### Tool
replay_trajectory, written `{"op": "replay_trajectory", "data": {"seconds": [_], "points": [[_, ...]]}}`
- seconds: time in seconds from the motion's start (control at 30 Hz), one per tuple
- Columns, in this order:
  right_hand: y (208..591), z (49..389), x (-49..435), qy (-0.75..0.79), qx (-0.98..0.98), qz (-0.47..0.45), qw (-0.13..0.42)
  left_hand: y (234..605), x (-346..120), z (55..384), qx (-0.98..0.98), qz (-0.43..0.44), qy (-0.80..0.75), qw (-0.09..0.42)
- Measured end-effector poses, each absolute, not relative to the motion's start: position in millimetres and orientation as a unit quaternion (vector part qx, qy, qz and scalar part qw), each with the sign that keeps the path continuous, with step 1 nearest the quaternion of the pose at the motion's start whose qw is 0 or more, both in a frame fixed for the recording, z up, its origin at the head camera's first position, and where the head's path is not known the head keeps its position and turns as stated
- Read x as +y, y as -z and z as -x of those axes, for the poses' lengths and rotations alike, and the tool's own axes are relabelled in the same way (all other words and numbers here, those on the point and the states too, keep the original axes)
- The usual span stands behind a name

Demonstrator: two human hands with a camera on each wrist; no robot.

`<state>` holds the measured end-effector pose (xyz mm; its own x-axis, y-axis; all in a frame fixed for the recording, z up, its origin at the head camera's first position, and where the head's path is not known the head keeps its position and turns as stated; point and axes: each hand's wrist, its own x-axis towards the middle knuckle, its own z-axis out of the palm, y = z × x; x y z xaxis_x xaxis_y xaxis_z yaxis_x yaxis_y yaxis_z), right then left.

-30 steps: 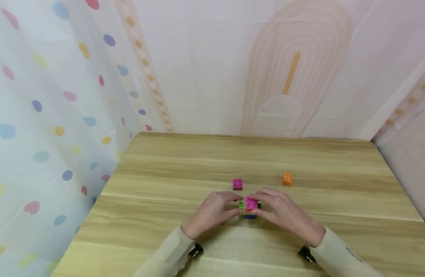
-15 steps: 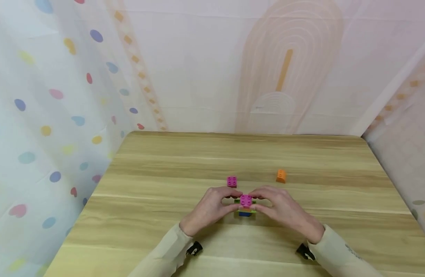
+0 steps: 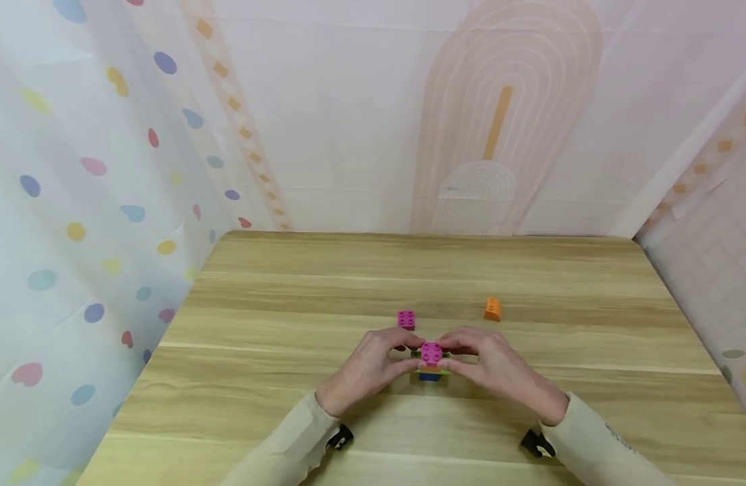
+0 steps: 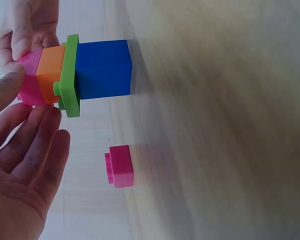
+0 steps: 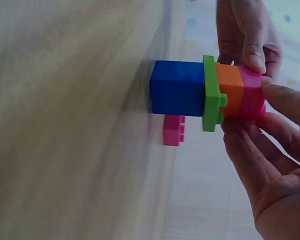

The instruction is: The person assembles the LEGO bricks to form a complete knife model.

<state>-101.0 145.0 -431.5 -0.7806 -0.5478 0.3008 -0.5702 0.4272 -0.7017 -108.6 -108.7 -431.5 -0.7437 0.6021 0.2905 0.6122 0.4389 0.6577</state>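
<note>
A stack of toy bricks stands on the wooden table between both hands. From the bottom it has a blue block (image 4: 104, 69), a wider green plate (image 5: 210, 94), an orange brick (image 5: 229, 90) and a pink brick (image 3: 431, 352) on top. My left hand (image 3: 368, 368) pinches the pink brick from the left side, thumb at the front and fingers behind. From the right, my right hand (image 3: 493, 368) pinches the same pink brick in a mirrored way. The stack looks upright, and its layers sit flush together in both wrist views.
A loose magenta brick (image 3: 406, 319) with studs up lies just behind the left hand. Farther right lies an orange curved-top brick (image 3: 493, 309). The wooden table (image 3: 324, 270) meets a patterned curtain (image 3: 348, 135) at its back and left edges.
The left hand has come in to the pink brick, and the stack has turned to face squarely forward. The head view has shifted slightly. The loose bricks stay put on the table.
</note>
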Motion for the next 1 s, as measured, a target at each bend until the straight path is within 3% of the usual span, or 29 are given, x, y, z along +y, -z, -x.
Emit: {"op": "replay_trajectory", "data": {"seconds": [0.23,0.53,1.0], "points": [[434,102,151,-0.460,-0.839,-0.289,-0.024,430,-105,110,-0.855,0.355,0.377,0.010],[425,120,145,-0.417,-0.860,-0.290,0.033,431,-111,109,-0.861,0.339,0.380,0.009],[429,161,124,-0.389,-0.870,-0.302,-0.030,430,-115,107,-0.864,0.331,0.380,0.007]]}}
